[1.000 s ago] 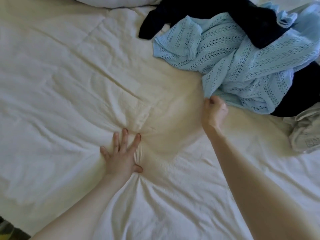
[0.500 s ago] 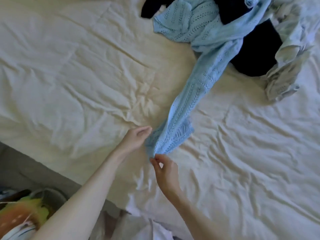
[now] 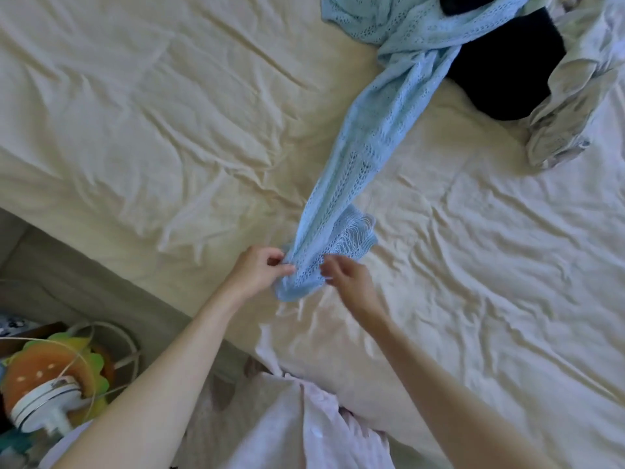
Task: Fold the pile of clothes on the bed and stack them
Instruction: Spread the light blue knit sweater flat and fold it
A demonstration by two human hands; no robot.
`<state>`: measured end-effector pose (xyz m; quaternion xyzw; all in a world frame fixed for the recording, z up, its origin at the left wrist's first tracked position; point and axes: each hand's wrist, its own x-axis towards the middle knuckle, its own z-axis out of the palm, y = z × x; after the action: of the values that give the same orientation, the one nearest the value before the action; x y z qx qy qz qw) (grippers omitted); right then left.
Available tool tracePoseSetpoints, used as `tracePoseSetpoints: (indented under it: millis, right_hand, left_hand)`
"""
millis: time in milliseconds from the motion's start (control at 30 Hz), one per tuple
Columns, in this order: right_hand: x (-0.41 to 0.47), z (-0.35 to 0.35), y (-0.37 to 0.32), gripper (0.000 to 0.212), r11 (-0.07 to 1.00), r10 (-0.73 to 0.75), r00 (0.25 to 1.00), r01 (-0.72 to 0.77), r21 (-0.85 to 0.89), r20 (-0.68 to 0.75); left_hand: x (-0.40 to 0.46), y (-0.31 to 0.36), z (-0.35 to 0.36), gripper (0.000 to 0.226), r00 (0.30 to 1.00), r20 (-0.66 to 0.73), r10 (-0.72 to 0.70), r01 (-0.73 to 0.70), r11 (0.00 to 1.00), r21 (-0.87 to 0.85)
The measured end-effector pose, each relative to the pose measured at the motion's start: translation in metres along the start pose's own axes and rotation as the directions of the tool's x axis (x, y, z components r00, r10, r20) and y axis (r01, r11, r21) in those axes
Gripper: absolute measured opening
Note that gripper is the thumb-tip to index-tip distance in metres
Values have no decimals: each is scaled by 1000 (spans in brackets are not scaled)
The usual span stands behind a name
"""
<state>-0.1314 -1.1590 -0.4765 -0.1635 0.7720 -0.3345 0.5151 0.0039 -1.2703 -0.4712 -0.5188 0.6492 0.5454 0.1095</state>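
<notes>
Wrinkled cream bedding (image 3: 169,137) fills the head view and carries every garment. Light blue knit garment (image 3: 378,137): drawn out as a long strip from the pile at the upper right down to my hands near the bed's near edge, its ribbed end bunched between them. Left hand (image 3: 257,272): my fingers are curled and pinch the left side of that bunched end. Right hand (image 3: 348,279): it sits just beside the right side of the same end, fingers loosely bent; it is blurred, and I cannot tell whether it grips the knit. Dark garment (image 3: 500,72): lies in the pile, partly under the blue strip. Pale grey garment (image 3: 568,106): crumpled against the dark one's right side. Burger-shaped plush (image 3: 47,370): lower left, off the bed, beside a white device (image 3: 44,407).
</notes>
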Motion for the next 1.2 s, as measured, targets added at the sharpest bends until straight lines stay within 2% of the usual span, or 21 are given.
tracePoseSetpoints:
  millis: [67, 100, 167, 233, 300, 433, 533, 600, 667, 733, 800, 867, 933, 967, 1033, 1100, 1133, 1200]
  right_hand:
    - [12, -10, -14, 25, 940, 150, 986, -119, 320, -73]
    - [20, -14, -21, 25, 910, 180, 980, -132, 392, -89]
    - [37, -17, -33, 30, 899, 190, 976, -129, 417, -106]
    - [51, -9, -44, 34, 921, 197, 972, -139, 365, -129]
    - [64, 3, -51, 31, 960, 196, 964, -152, 237, -177]
    - [76, 19, -54, 30, 981, 193, 941, -189, 41, -278]
    - [65, 27, -52, 41, 985, 16, 941, -73, -155, -338]
    - [47, 34, -49, 46, 976, -119, 955, 62, -210, -271]
    - [22, 40, -41, 47, 970, -151, 971, 110, -218, -184]
    - [-8, 47, -26, 48, 969, -128, 991, 116, -218, -43]
    - [-35, 54, -9, 42, 966, -83, 987, 113, -230, 136]
    - [-46, 55, 5, 32, 943, -43, 969, 120, -310, 242]
    - [-40, 42, 10, 18, 945, 28, 965, 60, -322, 261]
    - [-33, 32, 9, 14, 954, 56, 967, 22, -300, 249]
    - [-15, 10, 7, 21, 950, 62, 985, -9, -311, 160]
    - [3, -9, 0, 25, 920, -31, 999, 43, -390, 37]
    - [13, -17, -5, 27, 896, -101, 995, 84, -435, -17]
    - [35, -28, -18, 31, 841, -249, 965, 174, -512, -82]
  left_hand:
    - [-22, -26, -2, 45, 991, 123, -55, 39, 991, 129]
    - [-33, -38, -1, 44, 982, 171, -85, 54, 983, 178]
    - [-51, -54, 2, 33, 968, 215, -126, 78, 973, 218]
    - [-56, -55, 4, 28, 967, 214, -135, 92, 975, 202]
    - [-53, -48, 4, 31, 966, 220, -138, 105, 982, 157]
    - [-50, -33, -2, 17, 937, 321, -138, 100, 986, 133]
    - [-59, -36, -3, 25, 952, 278, -127, 119, 992, 45]
    - [-65, -37, -3, 18, 982, 125, -142, 160, 977, -141]
    - [-63, -36, -5, 21, 970, -82, -227, 177, 900, -398]
    - [-52, -36, -7, 21, 940, -194, -279, 171, 881, -441]
    - [-35, -31, -2, 17, 953, -153, -263, 185, 901, -393]
    - [-19, -26, 10, 11, 949, -45, -312, 254, 841, -478]
    - [-9, -26, 21, 17, 920, 0, -391, 312, 735, -602]
    - [-7, -27, 25, 18, 907, -50, -417, 296, 720, -627]
    - [-10, -30, 29, 7, 899, -218, -381, 208, 807, -552]
    - [-25, -33, 27, 15, 923, -316, -220, 99, 929, -356]
    - [-34, -38, 26, 22, 947, -293, -131, 58, 968, -246]
    - [-48, -49, 27, 25, 988, -143, -59, 51, 997, -62]
